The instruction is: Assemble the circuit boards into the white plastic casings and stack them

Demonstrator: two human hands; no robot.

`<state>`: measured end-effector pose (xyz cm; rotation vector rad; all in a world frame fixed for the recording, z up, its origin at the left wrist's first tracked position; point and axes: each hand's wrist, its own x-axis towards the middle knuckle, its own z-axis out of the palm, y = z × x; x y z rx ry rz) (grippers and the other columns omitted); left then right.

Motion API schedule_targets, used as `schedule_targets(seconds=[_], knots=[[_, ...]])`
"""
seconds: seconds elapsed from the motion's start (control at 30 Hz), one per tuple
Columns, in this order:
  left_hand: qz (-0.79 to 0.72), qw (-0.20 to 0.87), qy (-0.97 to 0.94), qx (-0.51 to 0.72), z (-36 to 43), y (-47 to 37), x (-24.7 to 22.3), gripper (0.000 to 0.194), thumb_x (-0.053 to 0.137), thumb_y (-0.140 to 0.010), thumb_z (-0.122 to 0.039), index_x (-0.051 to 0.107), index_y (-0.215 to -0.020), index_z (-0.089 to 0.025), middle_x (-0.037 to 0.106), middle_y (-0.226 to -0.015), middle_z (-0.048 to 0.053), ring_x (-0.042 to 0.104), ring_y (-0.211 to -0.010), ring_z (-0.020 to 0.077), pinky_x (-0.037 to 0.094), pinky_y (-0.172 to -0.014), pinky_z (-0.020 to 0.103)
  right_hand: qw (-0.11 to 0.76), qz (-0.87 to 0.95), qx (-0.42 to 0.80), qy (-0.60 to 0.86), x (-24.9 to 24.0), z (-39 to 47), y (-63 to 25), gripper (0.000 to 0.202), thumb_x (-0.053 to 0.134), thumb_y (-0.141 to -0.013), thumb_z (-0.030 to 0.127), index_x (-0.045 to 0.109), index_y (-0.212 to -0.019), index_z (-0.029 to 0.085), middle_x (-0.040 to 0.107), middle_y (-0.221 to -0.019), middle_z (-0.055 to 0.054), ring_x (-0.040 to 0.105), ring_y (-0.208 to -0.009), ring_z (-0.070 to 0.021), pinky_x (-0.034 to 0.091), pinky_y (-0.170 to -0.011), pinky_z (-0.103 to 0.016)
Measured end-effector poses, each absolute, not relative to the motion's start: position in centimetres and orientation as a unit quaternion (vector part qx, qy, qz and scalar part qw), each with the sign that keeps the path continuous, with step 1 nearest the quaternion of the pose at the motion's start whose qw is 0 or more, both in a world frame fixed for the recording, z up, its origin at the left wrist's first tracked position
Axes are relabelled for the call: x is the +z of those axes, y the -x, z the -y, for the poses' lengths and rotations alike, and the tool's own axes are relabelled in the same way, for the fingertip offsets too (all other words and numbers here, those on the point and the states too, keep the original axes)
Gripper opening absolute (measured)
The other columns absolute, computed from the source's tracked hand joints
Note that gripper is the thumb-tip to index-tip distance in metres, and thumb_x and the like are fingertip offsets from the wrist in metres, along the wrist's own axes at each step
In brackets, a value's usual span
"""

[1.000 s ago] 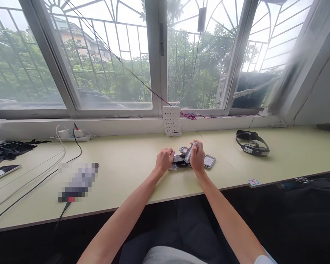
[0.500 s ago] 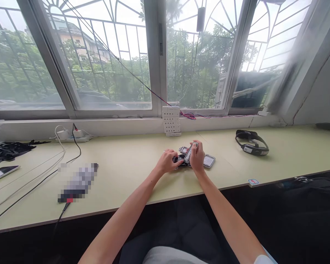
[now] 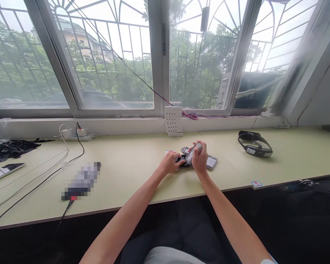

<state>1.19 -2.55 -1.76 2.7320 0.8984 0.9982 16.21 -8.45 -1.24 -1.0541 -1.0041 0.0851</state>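
Observation:
My right hand (image 3: 200, 158) is closed around a silver-grey, phone-like casing (image 3: 191, 155), holding it tilted above the table. My left hand (image 3: 169, 162) lies just to its left, its fingers bent over a small black piece (image 3: 183, 161) whose kind I cannot make out. Behind the held casing a second silver-grey piece (image 3: 185, 150) shows in part. To the right of my right hand a grey rounded casing (image 3: 212, 162) lies on the table, partly covered by the hand.
The pale green table (image 3: 126, 165) runs beneath the windows. A black head strap device (image 3: 255, 145) stands right, near a small card (image 3: 256, 184) at the front edge. White stacked boxes (image 3: 173, 121) stand by the sill. On the left are a blurred object (image 3: 82, 181), cables and a phone (image 3: 5, 172).
The whole view has shifted slightly, moving things a little to the right. The held casing leans somewhat more to the right. Both hands keep nearly the same grip.

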Motion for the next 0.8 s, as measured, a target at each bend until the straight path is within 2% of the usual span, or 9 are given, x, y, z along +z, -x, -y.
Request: schedule_targets(seconds=[0.13,0.27,0.33,0.43,0.53,0.63,0.7,0.8], knots=[[-0.293,0.041,-0.898,0.324,2.9,-1.2,-1.6,0.023,0.067,-0.086,-0.041,0.066,-0.077,-0.020,0.066,-0.073,0.005,0.060,-0.079,0.0215,0.047,-0.080,0.034,0.762,0.455,0.031,0.459,-1.1,9.4,-16.3,0.026,0.038,-0.095,0.034,0.049,-0.115,0.021,0.071,-0.091,-0.006,0.069,-0.071,-0.0180,0.054,-0.066,-0.031],[-0.290,0.029,-0.898,0.331,3.1,-1.2,-2.0,0.030,0.063,-0.089,-0.047,0.064,-0.075,-0.020,0.066,-0.078,0.007,0.060,-0.085,0.0233,0.047,-0.079,0.035,0.810,0.401,0.067,0.423,-1.1,10.2,-18.8,0.026,0.041,-0.093,0.035,0.045,-0.116,0.023,0.069,-0.111,-0.009,0.073,-0.075,-0.0177,0.057,-0.066,-0.032],[-0.287,0.022,-0.896,0.337,3.2,-1.4,-2.2,0.031,0.063,-0.089,-0.048,0.064,-0.079,-0.019,0.066,-0.085,0.009,0.059,-0.091,0.0250,0.048,-0.078,0.035,0.816,0.363,0.120,0.433,-1.3,10.2,-21.3,0.030,0.045,-0.089,0.033,0.044,-0.117,0.023,0.072,-0.101,-0.008,0.074,-0.074,-0.0191,0.058,-0.067,-0.034],[-0.287,0.007,-0.898,0.334,3.6,-1.8,-2.3,0.031,0.063,-0.089,-0.049,0.064,-0.085,-0.018,0.066,-0.089,0.011,0.057,-0.096,0.0265,0.048,-0.079,0.036,0.762,0.345,0.186,0.516,-2.1,9.6,-25.5,0.031,0.054,-0.081,0.032,0.051,-0.110,0.021,0.072,-0.077,-0.004,0.072,-0.065,-0.0216,0.058,-0.062,-0.034],[-0.293,-0.003,-0.900,0.322,4.0,-2.1,-2.1,0.031,0.062,-0.089,-0.049,0.062,-0.086,-0.018,0.065,-0.089,0.011,0.057,-0.096,0.0271,0.048,-0.079,0.037,0.680,0.362,0.229,0.595,-3.0,8.7,-28.4,0.031,0.058,-0.074,0.027,0.057,-0.105,0.020,0.070,-0.065,-0.003,0.070,-0.059,-0.0223,0.057,-0.058,-0.033],[-0.296,-0.005,-0.902,0.314,4.2,-2.1,-2.1,0.033,0.063,-0.088,-0.052,0.060,-0.087,-0.019,0.065,-0.089,0.012,0.057,-0.095,0.0277,0.048,-0.079,0.038,0.615,0.401,0.151,0.662,-3.8,7.8,-29.4,0.026,0.061,-0.069,0.025,0.064,-0.095,0.019,0.071,-0.067,-0.005,0.069,-0.063,-0.0223,0.055,-0.060,-0.033],[-0.295,0.000,-0.904,0.309,4.2,-2.1,-2.1,0.035,0.063,-0.086,-0.054,0.060,-0.089,-0.019,0.065,-0.090,0.011,0.057,-0.094,0.0279,0.048,-0.079,0.038,0.562,0.441,0.075,0.696,-4.2,7.3,-29.5,0.021,0.063,-0.068,0.028,0.068,-0.087,0.020,0.073,-0.076,-0.007,0.069,-0.070,-0.0232,0.054,-0.067,-0.035],[-0.291,0.011,-0.907,0.303,4.1,-2.1,-2.2,0.035,0.065,-0.084,-0.055,0.059,-0.090,-0.020,0.065,-0.090,0.011,0.058,-0.094,0.0281,0.048,-0.079,0.038,0.529,0.468,0.009,0.708,-4.7,6.8,-29.6,0.014,0.064,-0.069,0.030,0.067,-0.078,0.020,0.074,-0.080,-0.009,0.068,-0.077,-0.0234,0.053,-0.073,-0.035]])
